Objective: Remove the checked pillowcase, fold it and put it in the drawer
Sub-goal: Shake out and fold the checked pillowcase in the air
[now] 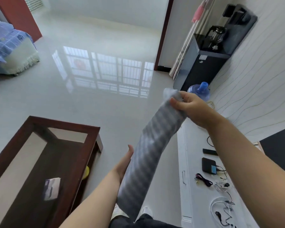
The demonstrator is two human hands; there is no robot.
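right hand (190,107) pinches top of pillowcase (148,150) | left hand (124,162) flat, fingers straight against its left edge | cloth hangs folded, beside cabinet (197,191)

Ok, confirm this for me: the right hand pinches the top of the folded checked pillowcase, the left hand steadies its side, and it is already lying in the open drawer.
One part is wrong. The head view shows the checked pillowcase held up in the air, not in a drawer; the white cabinet drawer beside it looks closed. The rest holds: the right hand pinches its top and the left hand steadies its side.
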